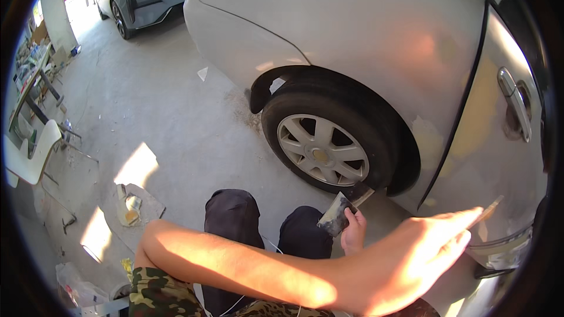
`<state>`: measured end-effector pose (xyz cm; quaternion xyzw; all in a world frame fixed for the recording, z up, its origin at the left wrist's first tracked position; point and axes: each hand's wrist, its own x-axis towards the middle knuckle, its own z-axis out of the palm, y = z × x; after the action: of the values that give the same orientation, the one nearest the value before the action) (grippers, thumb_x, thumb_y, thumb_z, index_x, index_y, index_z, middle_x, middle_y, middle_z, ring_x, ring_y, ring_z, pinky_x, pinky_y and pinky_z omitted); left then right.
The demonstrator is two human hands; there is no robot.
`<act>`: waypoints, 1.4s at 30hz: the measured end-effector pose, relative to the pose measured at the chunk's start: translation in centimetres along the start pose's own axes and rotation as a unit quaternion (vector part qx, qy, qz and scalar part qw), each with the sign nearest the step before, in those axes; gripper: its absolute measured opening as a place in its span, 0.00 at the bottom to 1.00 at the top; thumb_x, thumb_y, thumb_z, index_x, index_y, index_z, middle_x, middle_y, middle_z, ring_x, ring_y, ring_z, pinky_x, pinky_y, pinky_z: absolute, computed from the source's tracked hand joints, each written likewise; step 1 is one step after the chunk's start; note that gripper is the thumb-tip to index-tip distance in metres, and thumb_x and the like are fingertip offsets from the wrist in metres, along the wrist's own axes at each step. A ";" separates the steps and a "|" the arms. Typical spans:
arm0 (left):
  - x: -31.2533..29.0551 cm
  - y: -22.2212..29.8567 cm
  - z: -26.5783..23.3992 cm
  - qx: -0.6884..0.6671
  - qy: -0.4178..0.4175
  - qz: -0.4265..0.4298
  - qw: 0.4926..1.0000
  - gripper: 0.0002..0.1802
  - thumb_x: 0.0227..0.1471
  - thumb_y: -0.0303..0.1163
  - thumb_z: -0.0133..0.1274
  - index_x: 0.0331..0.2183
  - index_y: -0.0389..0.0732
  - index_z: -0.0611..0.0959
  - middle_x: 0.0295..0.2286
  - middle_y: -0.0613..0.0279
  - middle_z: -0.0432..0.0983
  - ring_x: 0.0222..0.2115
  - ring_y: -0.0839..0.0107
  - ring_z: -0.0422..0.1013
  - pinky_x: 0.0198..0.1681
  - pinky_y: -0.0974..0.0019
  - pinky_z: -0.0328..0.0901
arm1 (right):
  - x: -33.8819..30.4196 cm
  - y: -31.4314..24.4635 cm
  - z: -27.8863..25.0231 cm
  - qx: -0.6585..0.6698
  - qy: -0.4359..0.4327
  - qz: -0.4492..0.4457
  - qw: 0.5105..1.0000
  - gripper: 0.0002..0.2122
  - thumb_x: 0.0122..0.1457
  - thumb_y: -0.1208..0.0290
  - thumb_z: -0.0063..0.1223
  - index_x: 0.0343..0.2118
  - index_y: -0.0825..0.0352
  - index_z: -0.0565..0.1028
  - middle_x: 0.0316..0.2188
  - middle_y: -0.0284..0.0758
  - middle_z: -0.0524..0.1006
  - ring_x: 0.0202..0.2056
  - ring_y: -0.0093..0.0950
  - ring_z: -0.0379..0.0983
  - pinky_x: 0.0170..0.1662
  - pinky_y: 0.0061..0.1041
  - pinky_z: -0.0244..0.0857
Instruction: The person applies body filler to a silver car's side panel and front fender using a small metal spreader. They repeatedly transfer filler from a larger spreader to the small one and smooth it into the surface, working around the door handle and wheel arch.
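My left arm stretches across to the right. Its hand point(432, 252) is closed, with a thin, flat spreader-like blade point(491, 209) sticking out past the fingertips beside the lower part of a silver car door point(499, 158). Whether the blade touches the panel I cannot tell. Below the rear wheel point(320, 147), my right hand point(353, 232) grips a flat rectangular plate point(333, 214) smeared dark and pale. A dark, see-through blade point(358, 192) shows at the plate's upper edge. The left forearm hides my right arm. Pale yellowish filler patches point(470, 117) mark the car body around the door seam.
A grey car point(153, 0) is parked at the far left. To the left are a white chair point(38, 152) and a cluttered table point(29, 82). A board point(150, 202) with a container point(133, 205) lies on the concrete floor. My knees point(232, 217) are below the wheel.
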<state>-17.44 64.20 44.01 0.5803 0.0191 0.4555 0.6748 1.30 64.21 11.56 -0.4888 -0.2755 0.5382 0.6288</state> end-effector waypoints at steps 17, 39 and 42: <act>-1.4 0.9 -2.5 0.084 -0.132 -0.038 0.987 0.28 0.70 0.35 0.45 0.63 0.26 0.66 0.55 0.40 0.74 0.57 0.56 0.70 0.61 0.61 0.63 | 1.4 2.5 0.4 -0.018 0.011 0.028 0.999 0.11 0.67 0.77 0.54 0.49 0.74 0.79 0.40 0.34 0.83 0.40 0.22 0.79 0.48 0.23 0.73; -4.3 -5.1 -23.5 -0.393 0.210 -0.178 0.877 0.29 0.69 0.30 0.46 0.67 0.34 0.63 0.60 0.55 0.69 0.61 0.67 0.66 0.65 0.61 0.59 | 4.0 -0.8 8.6 -0.125 0.104 0.028 0.986 0.12 0.65 0.78 0.53 0.48 0.76 0.80 0.41 0.33 0.82 0.41 0.21 0.77 0.48 0.22 0.71; -2.2 -0.4 -23.2 -0.391 0.226 -0.201 0.869 0.31 0.69 0.32 0.47 0.68 0.34 0.61 0.59 0.54 0.70 0.60 0.65 0.67 0.64 0.58 0.61 | 2.2 -5.6 12.6 -0.147 0.120 0.069 0.979 0.12 0.66 0.79 0.53 0.49 0.76 0.79 0.41 0.32 0.82 0.40 0.21 0.77 0.47 0.22 0.71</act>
<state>-31.37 80.64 35.06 0.1335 0.1076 0.3993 0.9006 -6.87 70.58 20.92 -0.6547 -0.2399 0.4712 0.5402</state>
